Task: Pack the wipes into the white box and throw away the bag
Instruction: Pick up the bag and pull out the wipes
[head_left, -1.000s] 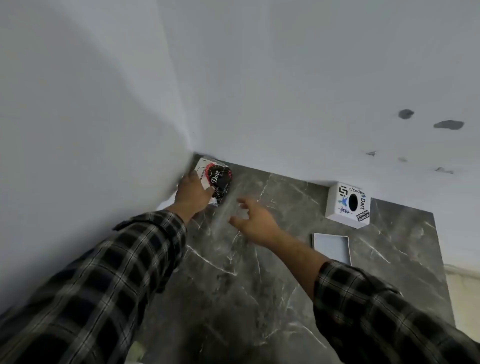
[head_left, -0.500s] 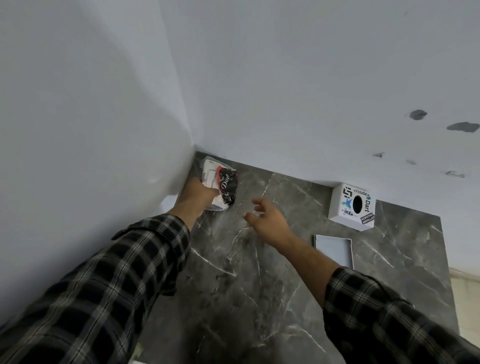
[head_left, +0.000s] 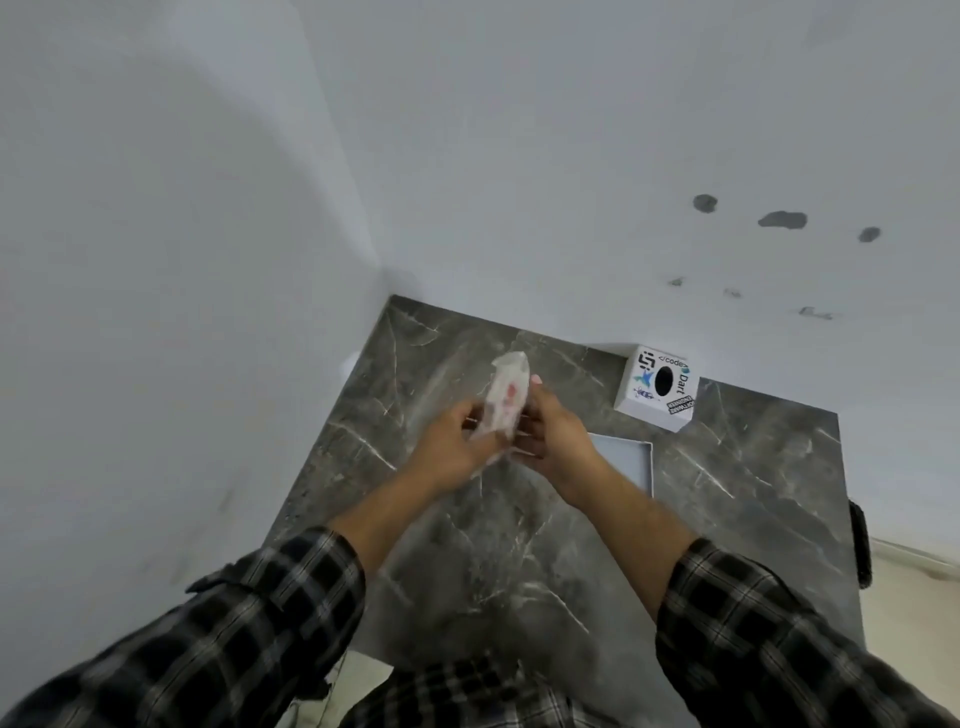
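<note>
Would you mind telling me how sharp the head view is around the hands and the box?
Head view: the wipes bag and both hands, left hand and right hand, are motion-blurred; the white box stays sharp enough to read its stickers; wide-angle distortion bends the walls.

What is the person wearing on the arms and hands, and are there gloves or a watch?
Both arms wear dark plaid sleeves with pale checks, pushed back from the wrists. The left hand and right hand are bare: no gloves, no watch visible.

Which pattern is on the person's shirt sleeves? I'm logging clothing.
Dark plaid with pale lines, on both sleeves, clearest in the head view.
</note>
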